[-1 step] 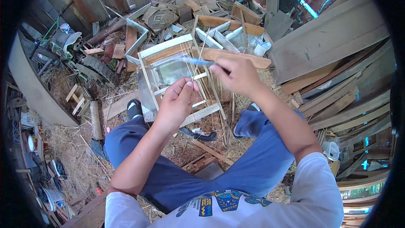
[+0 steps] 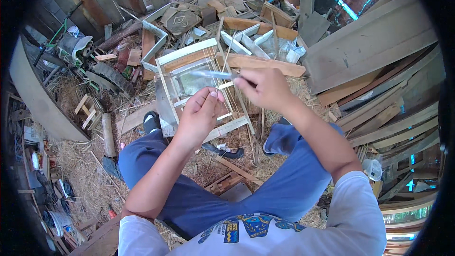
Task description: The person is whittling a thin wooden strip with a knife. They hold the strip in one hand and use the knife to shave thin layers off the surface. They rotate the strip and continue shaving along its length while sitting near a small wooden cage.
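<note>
My left hand [image 2: 199, 114] is pinched round a thin wooden stick [image 2: 225, 64], which stands upright between thumb and fingers. My right hand [image 2: 265, 87] grips a long-bladed knife [image 2: 213, 74], its blurred blade pointing left across the stick, just above my left fingers. Whether the edge touches the stick I cannot tell. Behind both hands a pale wooden frame [image 2: 187, 47] with crosspieces and thin slats rests on the ground over a greyish sheet; part of it is hidden by my hands and forearms.
My bent legs [image 2: 289, 175] surround straw-strewn ground [image 2: 111, 180]. Wood scraps and white-painted box pieces [image 2: 256, 42] lie ahead. A large leaning board [image 2: 365, 38] and stacked planks [image 2: 393, 128] line the right. A curved panel [image 2: 47, 104] and wheeled machinery [image 2: 109, 78] stand left.
My right hand and the knife have shifted slightly downward, the blade now a little lower over the stick. My left hand stays in place.
</note>
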{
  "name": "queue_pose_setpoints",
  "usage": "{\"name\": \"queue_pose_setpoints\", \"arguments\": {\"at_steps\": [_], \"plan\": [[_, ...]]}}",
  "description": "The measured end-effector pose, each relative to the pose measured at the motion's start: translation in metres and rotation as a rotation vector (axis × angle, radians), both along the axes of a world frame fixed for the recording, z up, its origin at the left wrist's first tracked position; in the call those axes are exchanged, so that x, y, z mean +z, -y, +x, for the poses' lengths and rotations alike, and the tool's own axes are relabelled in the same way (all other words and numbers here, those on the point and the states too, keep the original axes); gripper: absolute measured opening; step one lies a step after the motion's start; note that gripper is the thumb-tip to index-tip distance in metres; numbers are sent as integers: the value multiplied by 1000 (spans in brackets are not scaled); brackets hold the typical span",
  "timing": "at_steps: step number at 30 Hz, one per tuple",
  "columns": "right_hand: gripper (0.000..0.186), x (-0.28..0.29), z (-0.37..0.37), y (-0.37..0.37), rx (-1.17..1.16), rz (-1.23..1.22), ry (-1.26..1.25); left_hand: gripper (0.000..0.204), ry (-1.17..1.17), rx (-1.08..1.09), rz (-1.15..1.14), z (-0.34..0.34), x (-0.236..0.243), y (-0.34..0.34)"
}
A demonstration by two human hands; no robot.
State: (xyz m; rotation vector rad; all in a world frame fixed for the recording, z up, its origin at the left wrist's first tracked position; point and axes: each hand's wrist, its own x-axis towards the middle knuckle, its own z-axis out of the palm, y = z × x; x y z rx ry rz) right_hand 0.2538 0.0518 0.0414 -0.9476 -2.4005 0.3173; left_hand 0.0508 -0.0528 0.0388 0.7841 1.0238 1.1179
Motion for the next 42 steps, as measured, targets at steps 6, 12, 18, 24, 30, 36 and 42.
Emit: {"name": "queue_pose_setpoints", "arguments": {"at_steps": [6,12,18,24,30,36,42], "plan": [[27,0,-4,2,50,2,43,21,-74,42,22,2,-9,-3],[30,0,-6,5,86,1,48,22,-84,57,-25,3,-7,-1],[29,0,-11,7,66,-4,58,22,-133,87,-58,3,-9,-3],[27,-1,-10,2,45,-19,36,22,-61,37,-20,-1,-5,-3],[29,-2,-1,-11,16,-15,58,22,-98,28,-25,2,-3,-4],[30,3,8,-27,-80,-25,73,22,-83,-1,-39,5,-2,-2],[32,-6,10,-25,21,52,0,20,-77,-39,28,6,-7,3]]}}
